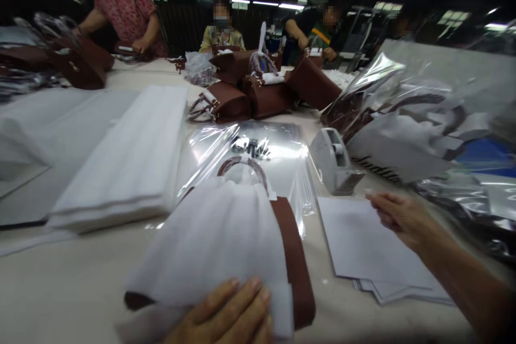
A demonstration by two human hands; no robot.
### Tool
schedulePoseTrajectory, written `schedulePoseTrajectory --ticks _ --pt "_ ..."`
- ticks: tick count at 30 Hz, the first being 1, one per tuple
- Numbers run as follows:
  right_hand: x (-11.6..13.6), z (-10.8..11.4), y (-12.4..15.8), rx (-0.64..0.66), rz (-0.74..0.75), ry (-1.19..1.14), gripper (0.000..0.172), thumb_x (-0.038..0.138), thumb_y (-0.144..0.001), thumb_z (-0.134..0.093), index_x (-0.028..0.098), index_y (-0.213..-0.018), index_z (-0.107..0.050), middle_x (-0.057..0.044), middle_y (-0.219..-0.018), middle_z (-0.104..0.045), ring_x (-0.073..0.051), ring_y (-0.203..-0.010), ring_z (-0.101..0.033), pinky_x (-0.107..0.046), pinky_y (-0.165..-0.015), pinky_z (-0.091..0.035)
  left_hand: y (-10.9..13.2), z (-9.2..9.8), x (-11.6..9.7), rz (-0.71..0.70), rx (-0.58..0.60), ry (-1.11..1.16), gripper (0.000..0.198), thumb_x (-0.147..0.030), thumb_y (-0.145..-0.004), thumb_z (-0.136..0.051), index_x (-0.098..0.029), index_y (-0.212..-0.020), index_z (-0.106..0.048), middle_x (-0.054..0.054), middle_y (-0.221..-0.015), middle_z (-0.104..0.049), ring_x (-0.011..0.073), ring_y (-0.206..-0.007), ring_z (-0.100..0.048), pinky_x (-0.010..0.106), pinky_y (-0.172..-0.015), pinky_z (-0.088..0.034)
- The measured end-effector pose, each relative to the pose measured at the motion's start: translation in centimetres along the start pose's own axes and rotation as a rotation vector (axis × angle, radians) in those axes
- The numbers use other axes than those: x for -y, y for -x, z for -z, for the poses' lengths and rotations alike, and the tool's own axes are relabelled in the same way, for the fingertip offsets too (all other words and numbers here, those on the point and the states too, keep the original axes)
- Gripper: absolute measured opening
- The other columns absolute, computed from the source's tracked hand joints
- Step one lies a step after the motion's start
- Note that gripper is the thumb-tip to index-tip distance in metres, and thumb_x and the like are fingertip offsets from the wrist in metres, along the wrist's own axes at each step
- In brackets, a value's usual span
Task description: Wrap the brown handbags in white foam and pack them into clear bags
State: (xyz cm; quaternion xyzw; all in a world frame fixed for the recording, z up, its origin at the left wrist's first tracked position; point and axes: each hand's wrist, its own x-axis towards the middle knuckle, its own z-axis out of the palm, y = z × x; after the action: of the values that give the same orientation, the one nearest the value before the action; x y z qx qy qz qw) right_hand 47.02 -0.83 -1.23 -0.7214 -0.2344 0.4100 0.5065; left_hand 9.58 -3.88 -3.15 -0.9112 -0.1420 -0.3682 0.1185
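A brown handbag point(296, 263) lies in front of me, largely covered by white tissue paper point(226, 236). Its wrapped handles point(242, 164) point away from me. My left hand point(226, 314) rests flat on the tissue at the near end, fingers stretched out. Above a stack of white sheets point(363, 242), my right hand point(397, 220) is pinched closed, with a small see-through bit at the fingertips that looks like clear tape. The grey tape dispenser point(336, 161) stands just beyond those sheets. A clear plastic bag point(282, 140) with dark print is spread flat behind the handbag.
A thick stack of folded white tissue point(129, 156) occupies the left side. Several brown handbags point(229, 101) are heaped farther back. Plastic-wrapped goods point(407, 134) crowd the right. Across the table, a person in a patterned red shirt point(124, 5) and other co-workers handle bags.
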Motion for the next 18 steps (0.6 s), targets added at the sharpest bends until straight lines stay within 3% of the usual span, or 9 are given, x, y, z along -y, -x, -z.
schedulePoseTrajectory --ticks 2,5,8,12,18 --pt "0.6 -1.0 5.0 0.107 -0.039 -0.024 0.034 0.035 -0.054 -0.079 0.016 -0.073 -0.059 0.005 -0.056 -0.044 0.001 -0.036 -0.026 -0.012 -0.031 -0.019 -0.4 0.9 0.2 0.008 0.011 0.075 0.03 -0.014 -0.091 -0.037 -0.021 -0.094 -0.066 0.001 -0.107 -0.064 0.017 -0.109 -0.055 0.032 -0.099 -0.041" --pt "1.1 -3.9 13.0 0.4 -0.283 -0.005 0.033 0.044 -0.061 -0.076 0.018 -0.07 -0.057 0.009 -0.042 -0.03 0.001 -0.03 -0.017 -0.013 -0.03 -0.014 -0.7 1.8 0.2 0.041 0.06 0.156 0.029 -0.012 -0.089 -0.037 -0.016 -0.099 -0.065 0.004 -0.098 -0.065 0.0194 -0.107 -0.055 0.035 -0.099 -0.041" --pt "0.6 -7.6 18.4 0.579 -0.372 0.005 0.035 0.049 -0.063 -0.073 0.018 -0.07 -0.056 0.01 -0.038 -0.026 0.001 -0.028 -0.015 -0.014 -0.03 -0.01 -0.7 2.7 0.1 0.032 0.082 0.186 0.027 -0.01 -0.087 -0.041 -0.013 -0.104 -0.063 0.006 -0.098 -0.063 0.0194 -0.106 -0.053 0.037 -0.101 -0.039" --pt "-0.9 -10.9 20.6 0.49 -0.296 0.028 0.043 0.056 -0.063 -0.069 0.016 -0.07 -0.054 0.008 -0.042 -0.039 0.0 -0.029 -0.024 -0.014 -0.03 -0.013 -0.6 3.3 0.0 0.011 0.098 0.17 0.028 -0.009 -0.088 -0.041 -0.012 -0.108 -0.06 0.01 -0.123 -0.053 0.0235 -0.119 -0.043 0.038 -0.101 -0.037" --pt "-1.7 -12.5 21.2 0.421 -0.255 0.153 0.046 0.06 -0.066 -0.061 0.016 -0.061 -0.048 0.008 -0.028 -0.031 -0.003 -0.025 -0.023 -0.014 -0.029 -0.012 0.1 2.0 -0.4 0.023 0.132 0.18 0.017 -0.02 -0.087 -0.048 -0.017 -0.1 -0.059 0.006 -0.136 -0.042 0.0272 -0.127 -0.035 0.04 -0.1 -0.032"
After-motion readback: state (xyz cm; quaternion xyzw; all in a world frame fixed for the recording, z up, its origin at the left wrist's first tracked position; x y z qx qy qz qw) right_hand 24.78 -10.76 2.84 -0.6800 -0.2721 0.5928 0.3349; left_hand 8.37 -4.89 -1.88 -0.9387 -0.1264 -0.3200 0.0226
